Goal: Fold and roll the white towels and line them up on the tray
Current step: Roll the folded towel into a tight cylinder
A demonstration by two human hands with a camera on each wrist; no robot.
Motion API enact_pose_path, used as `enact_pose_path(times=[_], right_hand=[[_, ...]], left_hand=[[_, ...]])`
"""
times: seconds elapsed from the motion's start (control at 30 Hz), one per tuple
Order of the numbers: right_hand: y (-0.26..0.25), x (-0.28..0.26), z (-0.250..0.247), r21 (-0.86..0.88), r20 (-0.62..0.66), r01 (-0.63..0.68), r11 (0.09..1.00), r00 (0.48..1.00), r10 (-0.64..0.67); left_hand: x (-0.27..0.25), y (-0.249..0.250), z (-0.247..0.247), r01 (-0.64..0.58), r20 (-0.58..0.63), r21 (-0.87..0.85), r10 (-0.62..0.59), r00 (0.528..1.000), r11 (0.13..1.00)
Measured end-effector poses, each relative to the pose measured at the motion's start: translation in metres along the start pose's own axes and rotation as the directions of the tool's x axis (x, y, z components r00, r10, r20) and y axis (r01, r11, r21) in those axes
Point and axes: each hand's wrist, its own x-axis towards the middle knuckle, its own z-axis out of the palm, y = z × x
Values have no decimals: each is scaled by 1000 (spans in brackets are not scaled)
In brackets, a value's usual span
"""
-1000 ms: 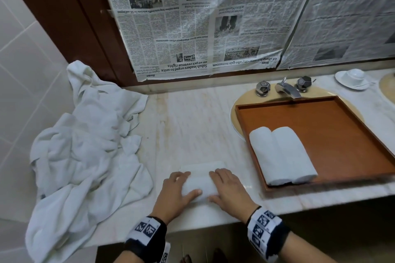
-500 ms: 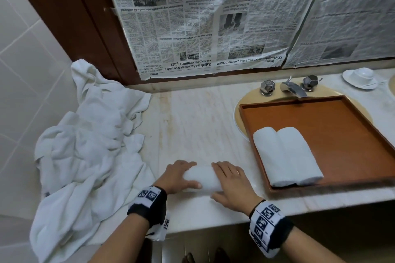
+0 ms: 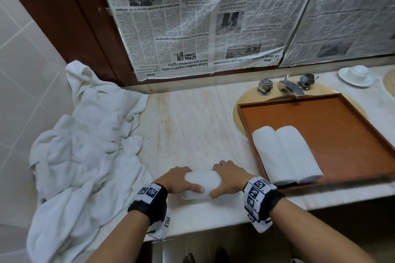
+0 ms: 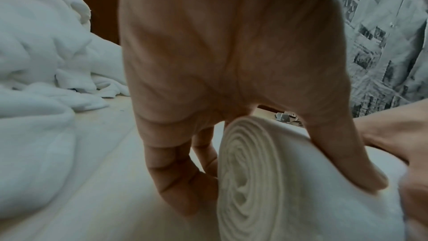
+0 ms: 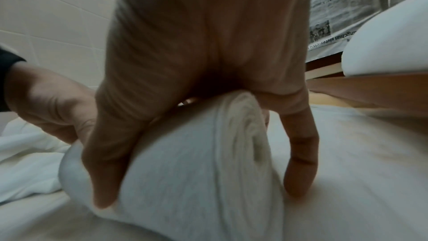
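Rolled white towel (image 3: 202,184) lay crosswise on marble counter (image 3: 192,126) near front edge, spiral end visible in left wrist view. Left hand (image 3: 178,179) grasped left end, thumb on near side, fingers curled over top. Right hand (image 3: 229,178) grasped right end likewise. Two finished rolls (image 3: 286,153) lay touching side by side in wooden tray (image 3: 342,126) to right. Loose towel heap (image 3: 85,147) lay at left.

Towel pile (image 3: 85,145) left, tray (image 3: 342,130) w/ two rolls (image 3: 286,153) right, third roll (image 3: 201,183) btwn.
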Motion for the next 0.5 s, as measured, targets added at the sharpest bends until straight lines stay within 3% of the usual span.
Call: enact_pose_path(times=[0.23,0.37,0.5], right_hand=[[-3,-20,9,64,8,-3,998,1000,2],[-2,-41,4,222,-16,-18,975,1000,22],[6,-63,1,416,-145,8,909,988,58]], left_hand=[[-9,-4,8,-71,0,-39,71,997,997],[-17,0,-3,-143,-17,-113,142,990,983],[-22,7,-17,-244,-94,-155,232,968,957]])
